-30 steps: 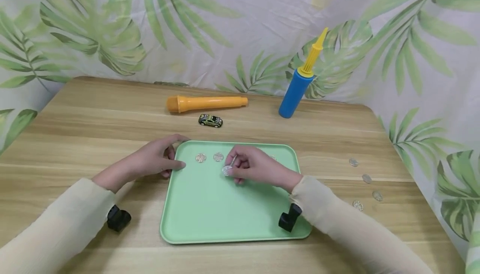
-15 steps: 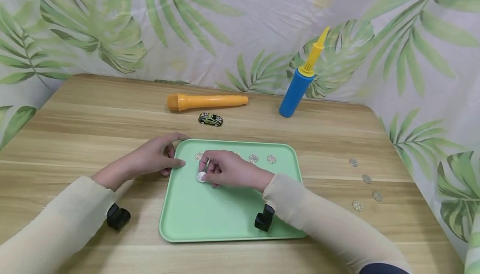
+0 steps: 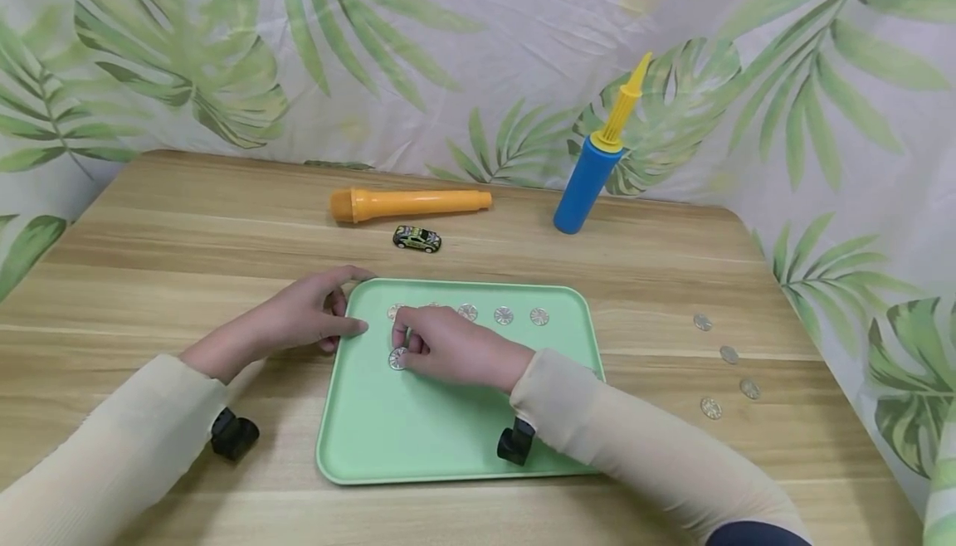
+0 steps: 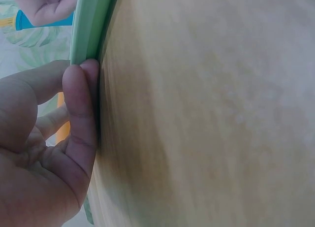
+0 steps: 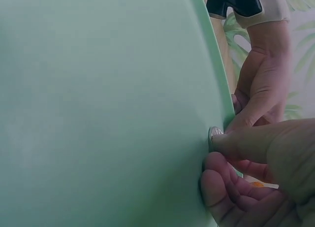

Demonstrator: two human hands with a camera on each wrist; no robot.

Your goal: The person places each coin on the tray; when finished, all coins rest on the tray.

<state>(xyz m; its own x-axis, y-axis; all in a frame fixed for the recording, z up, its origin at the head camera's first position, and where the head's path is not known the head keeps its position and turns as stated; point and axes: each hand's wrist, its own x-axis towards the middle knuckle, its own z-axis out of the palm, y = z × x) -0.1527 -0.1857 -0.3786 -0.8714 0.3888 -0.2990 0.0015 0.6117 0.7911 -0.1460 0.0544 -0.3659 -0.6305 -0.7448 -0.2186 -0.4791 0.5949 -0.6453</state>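
The light green tray (image 3: pixel 403 438) lies on the wooden table. At its upper left corner my left hand (image 3: pixel 309 311) holds the rim, thumb over the inside and fingers outside; the left wrist view shows the fingertips (image 4: pixel 78 81) right at the tray's edge. My right hand (image 3: pixel 451 348) holds a silvery coin (image 3: pixel 397 358) at the tray floor, its thumb on the coin and the other fingers curled. In the right wrist view that coin (image 5: pixel 214 137) shows at the thumb tip. Above it runs a row of several coins (image 3: pixel 504 315), the leftmost ones partly hidden by the right hand.
Several more coins (image 3: pixel 712 408) lie on the table right of the tray. Behind the tray are a small toy car (image 3: pixel 417 239), an orange toy microphone (image 3: pixel 418 203) and an upright blue and yellow hand pump (image 3: pixel 587 185). A leaf-patterned cloth (image 3: pixel 418 48) hangs at the back.
My right hand has moved left across the tray with the coin, then slightly down, bringing it below the row's leftmost coin. The left hand has stayed at the rim.
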